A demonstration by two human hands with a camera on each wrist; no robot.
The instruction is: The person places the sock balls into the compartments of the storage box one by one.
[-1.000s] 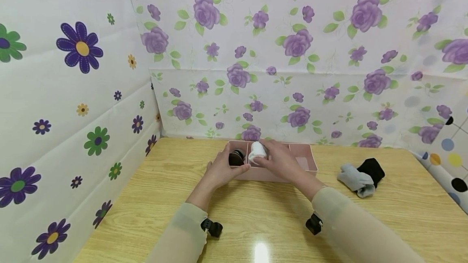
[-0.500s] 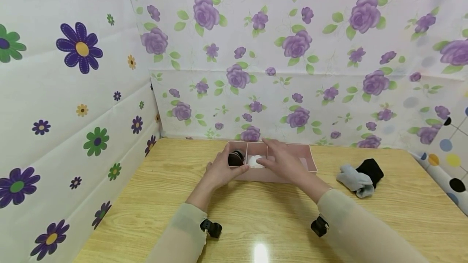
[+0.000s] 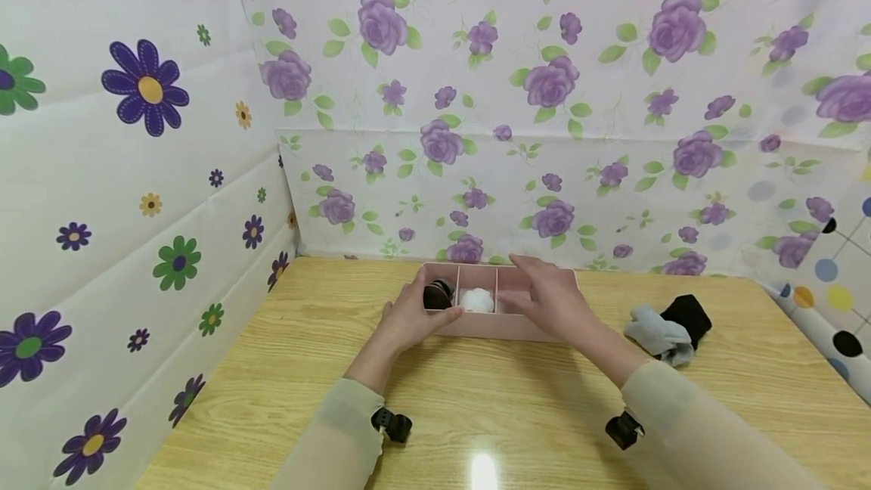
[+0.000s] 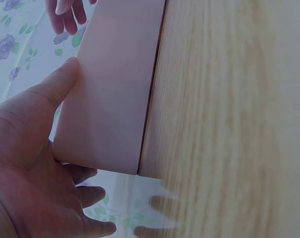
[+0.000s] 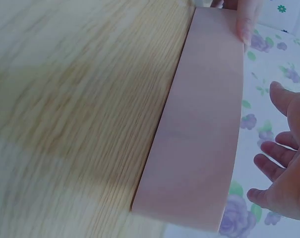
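The pink box [image 3: 503, 326] is standing lengthwise on the pale table [image 3: 435, 407], near the floral sheet [image 3: 578, 134] behind. Its walls are looking smooth and matte, its shape long and narrow, with thin upright dividers splitting it crosswise. A dark, striped soft bundle [image 3: 438, 294] is filling the left-end compartment, while a fluffy-looking white bundle [image 3: 477, 301] is sitting rounded in the next one. The left hand [image 3: 413, 316] is grasping the box's left end, its thumb pressing the front rim. The right hand [image 3: 554, 301] is hovering released over the right part, fingers loosely spread. Well to the right, a crumpled, soft grey cloth [image 3: 658, 335] is lying against a black one [image 3: 689, 317] on the streaky wood grain.
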